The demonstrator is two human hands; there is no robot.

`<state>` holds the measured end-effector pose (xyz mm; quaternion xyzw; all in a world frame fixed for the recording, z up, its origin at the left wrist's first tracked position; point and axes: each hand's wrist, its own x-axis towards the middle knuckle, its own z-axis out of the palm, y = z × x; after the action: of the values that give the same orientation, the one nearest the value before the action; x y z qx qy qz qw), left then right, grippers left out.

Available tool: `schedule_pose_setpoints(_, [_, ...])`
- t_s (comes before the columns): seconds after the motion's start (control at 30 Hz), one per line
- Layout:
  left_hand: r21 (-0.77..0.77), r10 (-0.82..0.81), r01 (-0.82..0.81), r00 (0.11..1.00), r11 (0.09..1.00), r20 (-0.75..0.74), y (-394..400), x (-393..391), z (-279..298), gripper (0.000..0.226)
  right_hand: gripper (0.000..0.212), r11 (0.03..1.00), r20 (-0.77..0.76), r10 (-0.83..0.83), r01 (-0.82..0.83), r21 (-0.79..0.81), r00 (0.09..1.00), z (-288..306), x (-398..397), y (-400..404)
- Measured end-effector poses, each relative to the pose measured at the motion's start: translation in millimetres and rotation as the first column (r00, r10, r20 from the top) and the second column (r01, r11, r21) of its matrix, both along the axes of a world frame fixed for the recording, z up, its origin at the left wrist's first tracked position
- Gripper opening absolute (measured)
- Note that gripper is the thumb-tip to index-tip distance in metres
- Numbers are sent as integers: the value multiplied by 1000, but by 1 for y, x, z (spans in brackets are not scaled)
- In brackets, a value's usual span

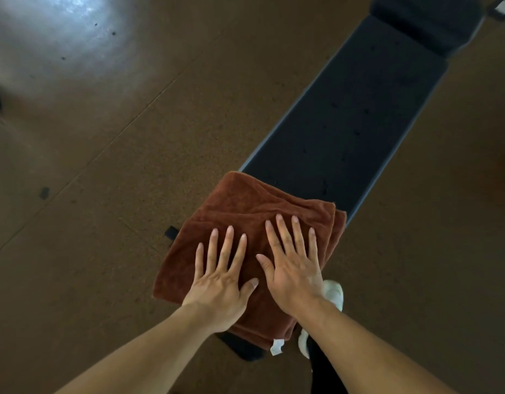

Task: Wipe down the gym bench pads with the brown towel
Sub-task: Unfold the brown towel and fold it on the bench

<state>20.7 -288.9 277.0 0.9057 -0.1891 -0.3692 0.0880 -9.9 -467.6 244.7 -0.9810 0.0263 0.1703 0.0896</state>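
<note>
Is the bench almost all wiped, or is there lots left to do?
Probably lots left. Both the left hand and right hand press flat on the folded brown towel at the near end of the long bench pad. Nothing shows which parts are already wiped. The uncovered stretch of that pad and the far pad likely still need wiping.

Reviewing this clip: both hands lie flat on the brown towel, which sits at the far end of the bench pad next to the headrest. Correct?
Not quite. The head view shows both hands, left and right, flat on the brown towel, but it sits at the near end of the bench pad, closest to the person.
</note>
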Motion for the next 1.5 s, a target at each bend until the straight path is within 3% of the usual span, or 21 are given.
schedule_pose_setpoints(0.17, [-26,257,-256,960,966,108,-34,-7,-7,79,63,962,30,265,-266,58,964,0,44,-35])
schedule_pose_setpoints(0.37, [-3,540,-545,829,838,142,-78,-8,-4,75,63,798,-40,595,-583,150,803,14,116,-55])
schedule_pose_setpoints(0.47, [-46,711,-714,686,699,151,-104,-12,-1,77,68,733,-65,676,-661,159,734,18,141,-49])
schedule_pose_setpoints(0.63, [-163,948,-934,317,319,36,-156,-36,8,79,71,639,-87,769,-755,145,633,22,131,-28])
schedule_pose_setpoints(0.7, [-156,963,-951,269,267,14,-162,-60,10,81,70,576,-80,817,-804,149,570,22,109,-21])
schedule_pose_setpoints(0.77, [-160,945,-932,320,326,64,-151,-96,11,86,68,526,-59,850,-836,155,523,21,84,-13])
schedule_pose_setpoints(0.93, [-142,833,-824,523,549,181,-79,-166,16,71,66,404,-43,914,-898,174,403,19,48,-4])
schedule_pose_setpoints(1.1, [-43,680,-696,684,716,264,-43,-147,21,64,61,328,-37,945,-935,138,326,21,75,-27])
schedule_pose_setpoints(1.27, [-141,594,-579,758,803,269,-69,-97,14,65,59,305,-121,948,-950,74,295,34,137,-67])
schedule_pose_setpoints(1.33, [-200,609,-575,746,793,270,-83,-74,14,64,61,366,-139,926,-925,103,351,42,147,-74])
schedule_pose_setpoints(1.4, [-246,657,-610,688,753,306,-95,-51,19,60,64,595,-22,797,-779,198,603,50,136,-88])
schedule_pose_setpoints(1.47, [-254,704,-658,634,709,322,-105,-28,23,55,59,828,166,454,-483,286,876,56,107,-115])
schedule_pose_setpoints(1.5, [-239,714,-675,626,698,314,-109,-14,24,54,58,904,193,262,-311,295,945,58,90,-130])
